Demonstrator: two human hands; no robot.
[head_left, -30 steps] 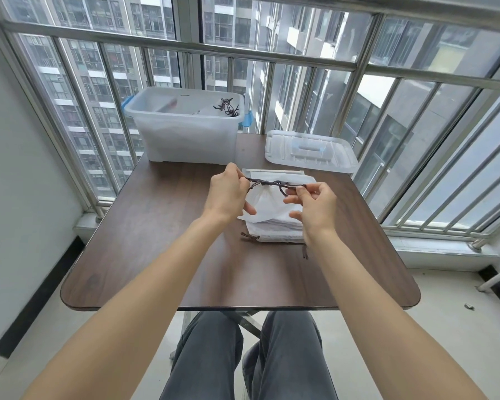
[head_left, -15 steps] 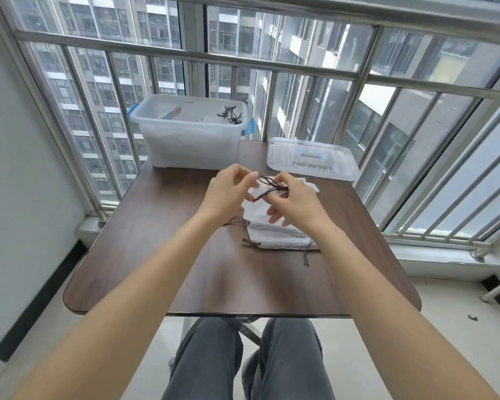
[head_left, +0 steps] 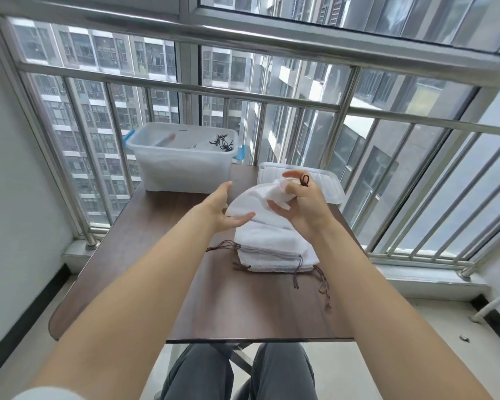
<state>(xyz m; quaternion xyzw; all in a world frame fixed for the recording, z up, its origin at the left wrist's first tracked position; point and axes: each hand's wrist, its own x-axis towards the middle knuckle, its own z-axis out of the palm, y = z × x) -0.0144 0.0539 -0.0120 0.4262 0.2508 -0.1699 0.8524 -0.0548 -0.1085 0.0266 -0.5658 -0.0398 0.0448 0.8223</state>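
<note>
A white drawstring pouch (head_left: 256, 204) is lifted above a stack of similar white pouches (head_left: 274, 249) on the brown table (head_left: 156, 255). My right hand (head_left: 300, 209) grips the pouch's gathered top, and a loop of brown cord (head_left: 304, 180) sticks up beside its fingers. With straight fingers, my left hand (head_left: 224, 209) is open at the pouch's left side, its fingertips touching the cloth. Brown cords (head_left: 309, 277) trail from the stack onto the table.
A clear plastic bin (head_left: 182, 160) holding dark cords (head_left: 223, 142) stands at the table's back left. Its lid (head_left: 329, 186) lies flat at the back right. A steel railing (head_left: 243, 93) and window surround the table. My knees show under the front edge.
Both hands were working the brown cord above the stack. Now the right hand has lifted the pouch by its gathered top, and the left hand has let go of the cord and opened. The camera tilted up.
</note>
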